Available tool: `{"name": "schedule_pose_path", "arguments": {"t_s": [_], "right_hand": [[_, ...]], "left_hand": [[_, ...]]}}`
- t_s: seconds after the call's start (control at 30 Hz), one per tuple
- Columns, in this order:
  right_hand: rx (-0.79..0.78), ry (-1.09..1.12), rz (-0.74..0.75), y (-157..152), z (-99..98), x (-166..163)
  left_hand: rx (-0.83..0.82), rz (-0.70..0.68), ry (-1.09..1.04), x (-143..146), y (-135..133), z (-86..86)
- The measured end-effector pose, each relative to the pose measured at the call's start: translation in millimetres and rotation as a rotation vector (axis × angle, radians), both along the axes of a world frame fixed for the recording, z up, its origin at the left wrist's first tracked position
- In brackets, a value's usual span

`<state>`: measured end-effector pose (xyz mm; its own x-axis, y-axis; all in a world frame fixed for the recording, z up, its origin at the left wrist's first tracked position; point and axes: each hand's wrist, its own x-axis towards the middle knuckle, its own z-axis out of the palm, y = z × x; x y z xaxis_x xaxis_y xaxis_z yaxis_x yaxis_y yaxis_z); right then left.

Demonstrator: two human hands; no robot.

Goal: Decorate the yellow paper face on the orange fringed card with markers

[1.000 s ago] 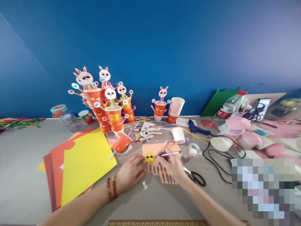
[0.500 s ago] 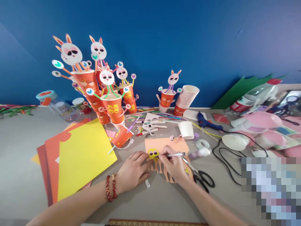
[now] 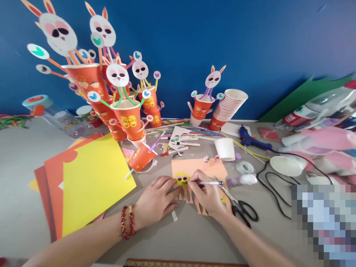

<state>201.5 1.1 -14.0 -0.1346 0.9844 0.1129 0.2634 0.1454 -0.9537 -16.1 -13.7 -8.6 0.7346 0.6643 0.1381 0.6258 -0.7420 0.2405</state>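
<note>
On the near middle of the gray table (image 3: 200, 239), the right hand (image 3: 206, 196) has its fingers clamped on a silver pen (image 3: 210, 183), at the right edge of a yellow disc (image 3: 182, 179) with dark eyes. The left hand (image 3: 156, 202) rests its fingertips on the disc's left edge, thumb apart from them. The disc lies over peach paper (image 3: 200, 167). Scissors (image 3: 236, 203) sit just right, yellow card (image 3: 96, 181) left; farther off stand a white cup (image 3: 225, 150) and, far left, rabbit-topped red cups (image 3: 127, 115).
</note>
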Motion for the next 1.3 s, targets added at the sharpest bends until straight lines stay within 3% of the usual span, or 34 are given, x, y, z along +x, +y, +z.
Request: {"name": "schedule_pose_path", "arguments": {"t_s": [1.3], "right_hand": [[0.004,-0.08,0.002,0.1,-2.9,1.4]], "left_hand": [[-0.019,0.0,-0.013,-0.4,0.2,1.5]]}}
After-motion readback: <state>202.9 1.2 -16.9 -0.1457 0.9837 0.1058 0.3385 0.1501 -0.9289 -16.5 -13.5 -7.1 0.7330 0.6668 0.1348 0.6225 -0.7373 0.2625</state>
